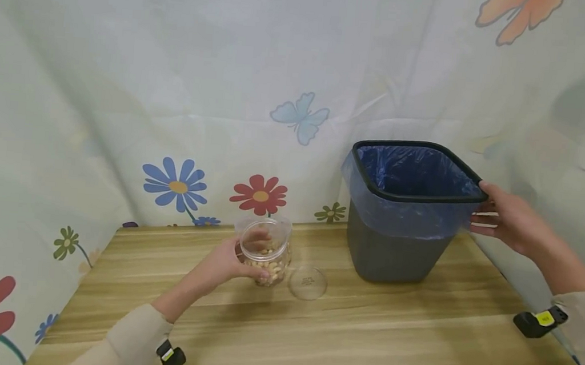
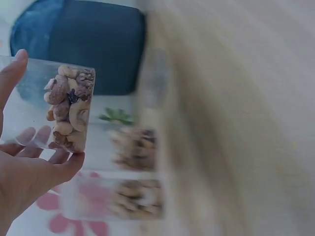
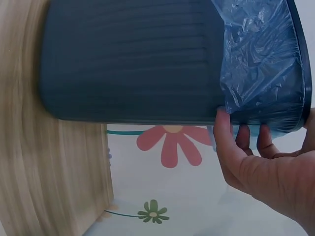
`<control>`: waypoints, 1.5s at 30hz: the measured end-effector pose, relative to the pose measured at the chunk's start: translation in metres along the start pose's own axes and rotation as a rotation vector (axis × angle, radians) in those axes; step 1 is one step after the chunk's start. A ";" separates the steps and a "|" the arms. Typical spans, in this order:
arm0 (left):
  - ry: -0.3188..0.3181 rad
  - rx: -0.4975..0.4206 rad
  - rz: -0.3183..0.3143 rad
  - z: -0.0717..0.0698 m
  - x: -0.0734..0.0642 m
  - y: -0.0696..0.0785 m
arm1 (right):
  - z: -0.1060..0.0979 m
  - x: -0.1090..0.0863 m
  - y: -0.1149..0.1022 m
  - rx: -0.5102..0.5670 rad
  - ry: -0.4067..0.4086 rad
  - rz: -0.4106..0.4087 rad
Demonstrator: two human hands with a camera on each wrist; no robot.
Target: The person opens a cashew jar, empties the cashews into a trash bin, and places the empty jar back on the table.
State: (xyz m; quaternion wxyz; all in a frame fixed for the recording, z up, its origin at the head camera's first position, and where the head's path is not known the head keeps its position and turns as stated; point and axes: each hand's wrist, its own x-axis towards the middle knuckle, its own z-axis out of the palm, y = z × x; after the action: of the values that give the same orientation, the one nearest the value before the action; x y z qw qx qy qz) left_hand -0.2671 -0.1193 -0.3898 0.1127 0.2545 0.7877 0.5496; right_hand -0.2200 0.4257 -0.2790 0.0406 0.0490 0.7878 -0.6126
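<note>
My left hand grips a clear plastic jar by its side, thumb and fingers wrapped round it. Cashews and other mixed nuts fill its lower part, and its mouth is uncovered in the head view. Two more clear jars with nuts, a nearer one and another, stand behind it, blurred in the left wrist view. My right hand holds the right side of a dark grey trash bin, thumb at the black rim and fingers below. A blue bag lines the bin and folds over its rim.
A round clear lid lies flat on the wooden table, between the jars and the bin. Behind the table hangs a pale cloth printed with flowers and butterflies, with more of it along both sides.
</note>
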 end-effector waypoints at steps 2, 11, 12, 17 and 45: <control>-0.004 -0.009 0.047 -0.003 0.005 0.018 | 0.002 0.000 0.000 0.031 -0.001 0.002; 0.048 0.128 0.192 -0.015 0.037 0.097 | 0.005 -0.002 0.002 0.053 0.003 -0.031; 0.058 0.141 0.186 -0.016 0.042 0.103 | 0.005 -0.002 0.003 0.057 0.002 -0.030; 0.101 0.224 0.141 -0.018 0.055 0.131 | 0.007 0.000 0.003 0.085 -0.008 -0.018; 0.092 0.686 0.056 -0.063 0.089 0.219 | 0.004 -0.002 0.003 0.015 -0.024 0.017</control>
State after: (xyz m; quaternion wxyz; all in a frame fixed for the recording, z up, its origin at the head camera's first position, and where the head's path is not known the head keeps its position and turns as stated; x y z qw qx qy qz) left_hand -0.3106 -0.0652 -0.1546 -0.0303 0.2738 0.9236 0.2665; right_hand -0.2172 0.4224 -0.2829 0.0547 0.0486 0.7823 -0.6186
